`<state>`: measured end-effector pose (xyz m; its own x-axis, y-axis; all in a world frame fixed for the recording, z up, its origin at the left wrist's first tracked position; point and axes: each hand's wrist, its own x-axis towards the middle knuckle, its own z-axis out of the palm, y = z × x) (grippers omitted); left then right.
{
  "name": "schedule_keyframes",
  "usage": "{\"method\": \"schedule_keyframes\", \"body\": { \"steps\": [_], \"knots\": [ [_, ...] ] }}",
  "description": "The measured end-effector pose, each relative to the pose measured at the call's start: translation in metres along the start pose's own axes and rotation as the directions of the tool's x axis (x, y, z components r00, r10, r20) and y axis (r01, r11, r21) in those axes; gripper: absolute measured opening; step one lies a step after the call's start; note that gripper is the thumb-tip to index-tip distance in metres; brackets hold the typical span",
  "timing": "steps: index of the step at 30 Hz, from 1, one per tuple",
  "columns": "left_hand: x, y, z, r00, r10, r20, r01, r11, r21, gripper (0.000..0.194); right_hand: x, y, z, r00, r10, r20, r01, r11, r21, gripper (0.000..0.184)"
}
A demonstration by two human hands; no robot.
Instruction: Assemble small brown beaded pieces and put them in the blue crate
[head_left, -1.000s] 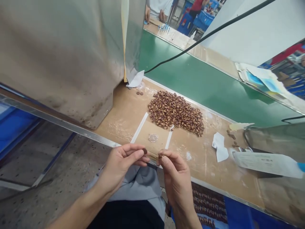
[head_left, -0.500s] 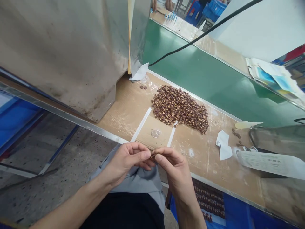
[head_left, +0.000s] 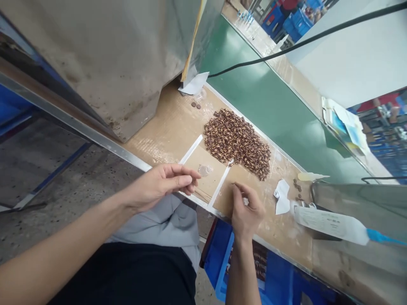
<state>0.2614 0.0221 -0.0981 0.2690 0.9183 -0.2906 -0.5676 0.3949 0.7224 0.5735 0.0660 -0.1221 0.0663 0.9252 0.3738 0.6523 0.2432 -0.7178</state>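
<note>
My left hand [head_left: 171,183] hovers over the table's front edge, thumb and fingers drawn together. Whatever it may hold is hidden. To its right, my right hand [head_left: 249,207] is over the board with thumb and forefinger pinched. A tiny dark speck shows at those fingertips, too small to name. Beyond both hands lies a heap of small dark-brown pieces with yellow bits [head_left: 237,142]. A small clear round plastic piece [head_left: 206,170] rests between two white strips, close to my left fingertips.
Brown board covers the table [head_left: 171,127]. A grey metal housing [head_left: 121,55] stands left, a green panel [head_left: 248,84] behind. At right are crumpled white paper [head_left: 281,197], a white bottle with blue nozzle [head_left: 330,222] and a yellowish nozzle [head_left: 313,176]. A blue crate [head_left: 222,267] sits below.
My hands were together at the table edge, fingertips meeting around a small brownish piece. They have parted, the left going left and up, the right going right. The view has also tilted.
</note>
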Motion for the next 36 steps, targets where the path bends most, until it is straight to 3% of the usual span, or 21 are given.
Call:
{"method": "schedule_keyframes", "body": {
  "steps": [3, 9, 16, 36],
  "knots": [
    [0.010, 0.005, -0.007, 0.997, 0.070, -0.045, -0.070, 0.998, -0.005, 0.031, 0.004, -0.020, 0.005, 0.998, -0.053, -0.025, 0.055, 0.995, 0.081, 0.017],
    [0.018, 0.002, -0.018, 0.970, 0.177, -0.164, -0.183, 0.983, -0.024, 0.028, 0.022, -0.066, 0.026, 0.943, -0.315, 0.105, 0.305, 0.947, 0.099, 0.009],
    [0.017, 0.000, -0.021, 0.973, 0.175, -0.148, -0.189, 0.979, -0.082, 0.028, 0.026, -0.076, 0.039, 0.861, -0.486, 0.150, 0.493, 0.870, -0.012, 0.015],
    [0.019, 0.000, -0.020, 0.975, 0.197, -0.107, -0.207, 0.974, -0.093, 0.024, 0.019, -0.073, 0.042, 0.890, -0.431, 0.146, 0.440, 0.897, -0.033, 0.010]
  ]
}}
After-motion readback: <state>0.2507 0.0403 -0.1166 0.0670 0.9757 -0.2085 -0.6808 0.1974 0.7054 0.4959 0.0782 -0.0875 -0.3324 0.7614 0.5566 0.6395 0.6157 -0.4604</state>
